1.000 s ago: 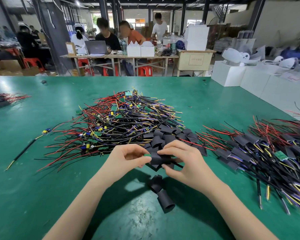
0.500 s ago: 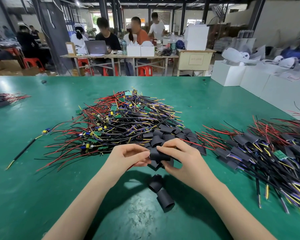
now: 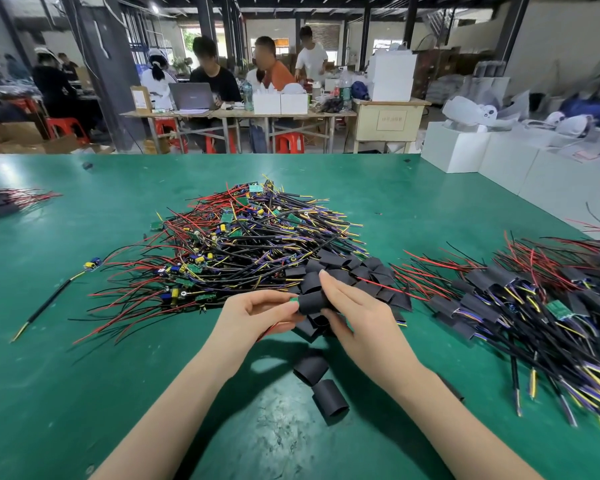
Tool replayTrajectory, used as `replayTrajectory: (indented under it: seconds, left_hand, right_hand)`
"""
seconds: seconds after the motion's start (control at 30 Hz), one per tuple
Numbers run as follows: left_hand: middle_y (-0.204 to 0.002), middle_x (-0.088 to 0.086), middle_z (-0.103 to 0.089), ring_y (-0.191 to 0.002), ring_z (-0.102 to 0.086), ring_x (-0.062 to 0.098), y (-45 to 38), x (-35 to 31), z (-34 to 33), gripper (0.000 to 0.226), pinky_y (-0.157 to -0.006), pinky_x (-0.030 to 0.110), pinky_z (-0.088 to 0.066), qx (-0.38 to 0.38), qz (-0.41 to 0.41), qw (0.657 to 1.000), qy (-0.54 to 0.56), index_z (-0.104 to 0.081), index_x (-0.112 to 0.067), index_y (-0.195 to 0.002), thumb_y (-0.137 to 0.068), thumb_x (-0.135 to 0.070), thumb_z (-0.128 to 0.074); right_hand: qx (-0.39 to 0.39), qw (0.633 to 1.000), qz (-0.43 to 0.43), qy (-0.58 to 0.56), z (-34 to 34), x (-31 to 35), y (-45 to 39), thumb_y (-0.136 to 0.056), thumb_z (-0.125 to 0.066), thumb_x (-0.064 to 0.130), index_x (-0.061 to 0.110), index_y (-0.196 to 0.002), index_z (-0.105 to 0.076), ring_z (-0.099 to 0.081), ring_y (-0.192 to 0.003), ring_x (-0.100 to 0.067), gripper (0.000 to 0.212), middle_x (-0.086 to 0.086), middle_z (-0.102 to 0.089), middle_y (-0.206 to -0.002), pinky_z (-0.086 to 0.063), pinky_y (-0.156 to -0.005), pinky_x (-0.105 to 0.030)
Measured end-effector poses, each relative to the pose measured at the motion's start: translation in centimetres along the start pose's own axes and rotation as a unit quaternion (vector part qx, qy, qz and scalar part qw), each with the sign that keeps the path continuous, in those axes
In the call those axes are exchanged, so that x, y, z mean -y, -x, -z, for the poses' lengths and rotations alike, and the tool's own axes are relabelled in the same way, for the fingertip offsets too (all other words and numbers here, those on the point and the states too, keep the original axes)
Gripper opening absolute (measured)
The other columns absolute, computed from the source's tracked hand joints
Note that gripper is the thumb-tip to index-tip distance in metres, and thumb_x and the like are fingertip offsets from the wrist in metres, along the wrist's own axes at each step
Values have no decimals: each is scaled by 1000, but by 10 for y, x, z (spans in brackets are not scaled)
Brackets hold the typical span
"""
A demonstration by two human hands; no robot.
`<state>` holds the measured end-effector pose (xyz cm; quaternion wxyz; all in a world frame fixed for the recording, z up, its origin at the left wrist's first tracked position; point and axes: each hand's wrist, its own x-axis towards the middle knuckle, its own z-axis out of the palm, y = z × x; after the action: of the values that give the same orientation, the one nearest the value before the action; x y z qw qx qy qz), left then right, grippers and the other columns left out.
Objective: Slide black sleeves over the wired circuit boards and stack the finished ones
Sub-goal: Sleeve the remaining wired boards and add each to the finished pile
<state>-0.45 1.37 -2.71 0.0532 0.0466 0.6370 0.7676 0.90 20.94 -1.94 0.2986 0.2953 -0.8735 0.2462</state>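
My left hand (image 3: 257, 315) pinches a green circuit board (image 3: 293, 300) whose red wires trail under the palm. Its end sits at the mouth of a black sleeve (image 3: 313, 302) that my right hand (image 3: 355, 315) holds between thumb and fingers. Behind my hands lies a big pile of unsleeved wired boards (image 3: 236, 244). A heap of loose black sleeves (image 3: 354, 271) sits next to it. On the right lies the stack of sleeved boards (image 3: 520, 306) with their wires spread out.
Two loose black sleeves (image 3: 321, 384) lie on the green table (image 3: 84, 375) just in front of my hands. A single wired board (image 3: 92, 264) lies at the left. More sleeved pieces (image 3: 0, 202) rest at the far left edge. White boxes (image 3: 482, 150) border the table's right side.
Both hands rose slightly and shifted toward the piles. The board's green end now shows at the sleeve's left mouth.
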Motion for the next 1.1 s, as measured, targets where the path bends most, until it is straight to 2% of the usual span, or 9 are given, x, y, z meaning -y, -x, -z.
replayTrajectory:
  seconds: [0.1,0.23,0.33,0.43,0.53,0.67,0.83,1.0,1.1]
  left_hand:
    - [-92,14,-76,-85,-74,24,-1,0,-2,12,-70,21,-57,-14,-2,1000,0,-78,-14,-88,-76,-14,-75]
    - [-94,9,-76,-82,-70,12,0,0,-2,24,-74,18,-56,-22,-17,999,-25,-79,-14,-91,-68,-22,-79]
    - [-93,7,-77,-81,-69,9,0,2,-4,15,-73,16,-54,-15,-17,998,-55,-78,-12,-94,-79,-11,-76]
    - [-89,6,-76,-80,-69,11,0,1,-6,15,-71,18,-54,-18,-34,996,-76,-76,-9,-94,-79,-6,-76]
    - [-86,7,-76,-79,-70,13,0,0,-6,16,-74,21,-56,-23,-45,994,-102,-75,-6,-91,-75,-4,-79]
    - [-83,8,-76,-75,-70,13,1,-1,-4,12,-69,19,-55,-21,-40,993,-107,-76,-8,-85,-74,-7,-80]
    - [-80,11,-75,-73,-70,14,0,-2,-3,12,-67,18,-54,-18,-15,996,-87,-79,-13,-79,-69,-18,-83]
    - [-80,12,-75,-72,-71,15,1,-2,-3,9,-68,17,-55,-26,8,996,-85,-79,-13,-78,-71,-15,-83]
    - [-82,9,-76,-74,-70,12,3,-3,-5,11,-69,16,-53,-10,-28,995,-100,-77,-12,-79,-72,-5,-81]
  right_hand:
    - [15,1000,-15,12,2,-2,0,-80,-72,5,2,-130,-56,-65,-107,-29,52,-7,-62,-128,-56,-82,-40]
    - [22,995,-3,100,6,-4,-2,-60,-89,15,5,-116,-68,-69,-91,-29,61,-8,-69,-115,-57,-73,-39]
    - [11,987,19,161,7,2,-3,-61,-88,23,9,-114,-69,-65,-89,-28,58,-6,-69,-111,-56,-69,-35]
    - [21,983,-5,184,4,13,-3,-59,-88,28,13,-110,-71,-65,-72,-22,56,2,-70,-85,-49,-46,-25]
    - [48,978,-61,194,-1,20,-4,-49,-92,25,12,-98,-75,-62,-52,-23,53,0,-65,-67,-39,-37,-22]
    - [80,974,-98,190,-4,21,-3,-52,-89,23,9,-99,-74,-60,-48,-29,51,-5,-64,-67,-40,-38,-25]
    - [93,977,-115,155,-7,18,-2,-79,-69,24,10,-128,-59,-63,-77,-38,52,-12,-65,-94,-47,-60,-38]
    - [113,976,-111,150,-3,22,-3,-60,-83,18,5,-108,-70,-63,-57,-33,51,-9,-65,-76,-46,-44,-31]
    - [111,975,-107,159,-5,22,-3,-53,-87,19,6,-101,-73,-61,-51,-30,52,-7,-65,-70,-43,-41,-26]
